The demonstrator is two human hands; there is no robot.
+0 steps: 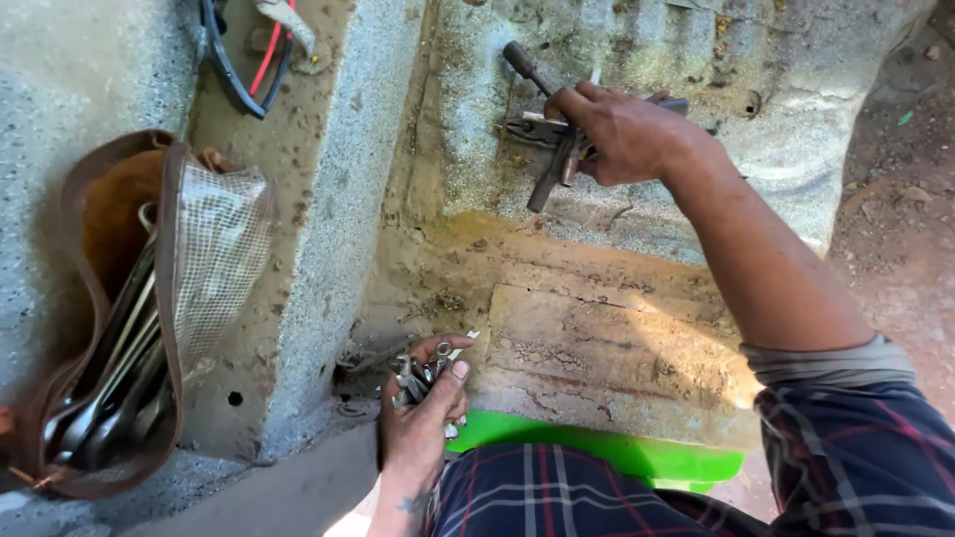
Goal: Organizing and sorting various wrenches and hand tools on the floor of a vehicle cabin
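**Rusty metal floor and what lies on it**

The floor (597, 328) is a worn, rusty metal panel, covered with dust and dried mud. At the left a grey raised sill (328, 229) carries an open brown tool pouch (119, 318) with wrenches (109, 398) inside. A green sheet (617, 452) lies at the near edge.

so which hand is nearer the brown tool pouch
Left. The left hand, gripping small metal sockets, sits just right of the tool pouch. The right hand holds a wrench far up right.
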